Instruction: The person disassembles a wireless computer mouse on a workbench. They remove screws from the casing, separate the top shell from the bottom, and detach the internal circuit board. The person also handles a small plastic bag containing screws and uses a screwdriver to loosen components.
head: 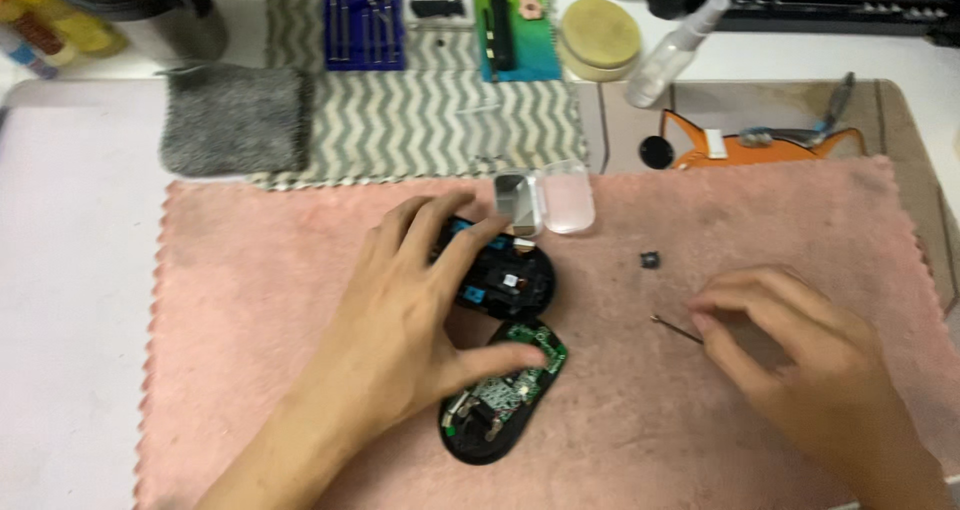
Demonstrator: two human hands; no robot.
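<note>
The computer mouse lies opened in two halves near the middle of the pink cloth (250,300): the black top shell (505,275), inside up, and at its 6 o'clock the base with the green circuit board (505,390) exposed, so the opening looks done while the board appears to sit in place. The left hand (400,330) is spread across both, fingertips on the shell, thumb on the board. At 3 o'clock the right hand (790,350) pinches a thin metal tool (675,328); a small black part (650,260) lies loose nearby, and a clear open case (545,205) rests at 12.
</note>
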